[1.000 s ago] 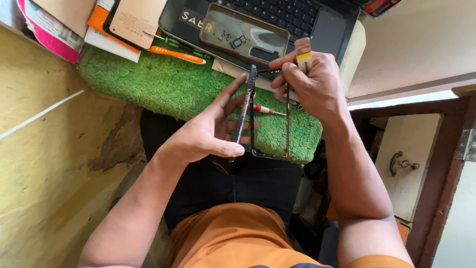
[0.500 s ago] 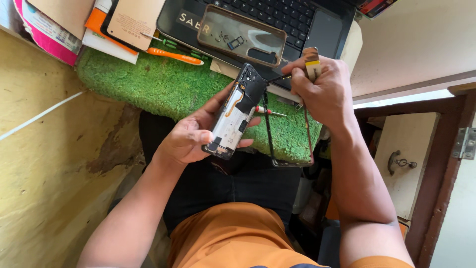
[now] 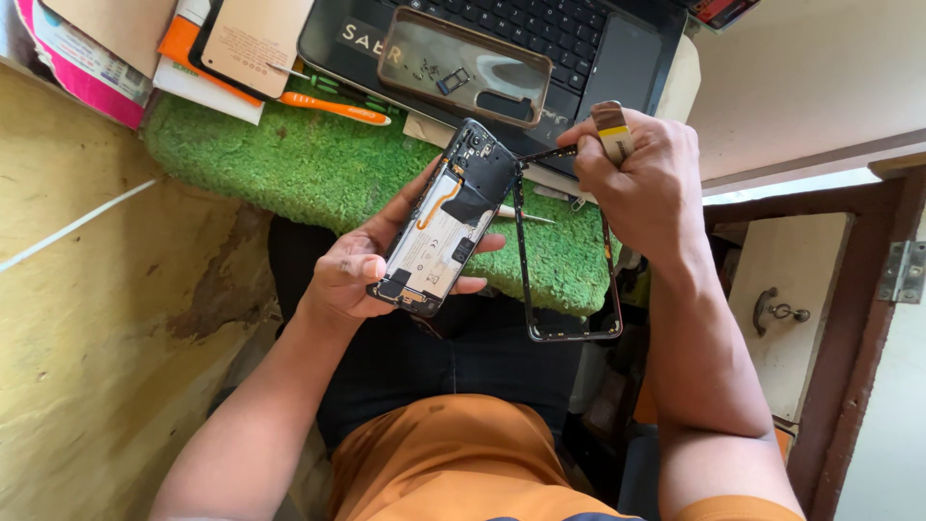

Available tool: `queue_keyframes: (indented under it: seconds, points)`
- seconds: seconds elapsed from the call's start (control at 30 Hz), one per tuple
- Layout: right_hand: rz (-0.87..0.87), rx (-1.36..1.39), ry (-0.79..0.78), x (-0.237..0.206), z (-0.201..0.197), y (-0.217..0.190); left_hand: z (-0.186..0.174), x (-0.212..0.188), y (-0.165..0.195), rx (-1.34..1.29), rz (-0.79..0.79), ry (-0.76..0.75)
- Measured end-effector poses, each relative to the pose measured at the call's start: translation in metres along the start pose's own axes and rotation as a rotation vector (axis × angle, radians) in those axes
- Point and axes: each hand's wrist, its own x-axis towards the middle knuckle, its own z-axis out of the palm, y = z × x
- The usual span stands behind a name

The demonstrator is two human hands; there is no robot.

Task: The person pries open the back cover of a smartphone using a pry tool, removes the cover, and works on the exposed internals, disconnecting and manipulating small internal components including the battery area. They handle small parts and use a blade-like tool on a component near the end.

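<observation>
Green shaggy mat (image 3: 318, 164); black frame (image 3: 569, 256); orange screwdriver (image 3: 336, 107); black laptop (image 3: 579, 39).

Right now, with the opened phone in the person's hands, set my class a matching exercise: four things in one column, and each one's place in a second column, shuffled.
Things:
1. opened phone
2. thin black frame
3. orange screwdriver
4. clear phone case

Places:
A. lying on the laptop keyboard
B. held in the left hand
C. at the far edge of the green mat
D. hanging from the right hand

Pairs: 1-B, 2-D, 3-C, 4-A
</observation>
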Motion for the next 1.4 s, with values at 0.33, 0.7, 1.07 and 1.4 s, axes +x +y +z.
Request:
queue_keyframes:
  seconds: [0.33,0.7,1.07,1.4]
  points:
    - [-0.002,0.034,0.054,-0.007,-0.003,0.012,0.007,-0.007,0.007,0.072,0.003,-0.016]
    - [0.001,0.356,-0.005,-0.011,-0.012,0.023,0.007,-0.007,0.007,0.049,0.014,-0.039]
    - [-0.153,0.156,0.088,0.064,-0.039,0.089,0.01,-0.001,0.008,0.144,0.011,0.006]
    - [-0.33,-0.092,0.102,0.105,-0.022,0.103,0.018,0.006,-0.002,0.162,0.011,0.151]
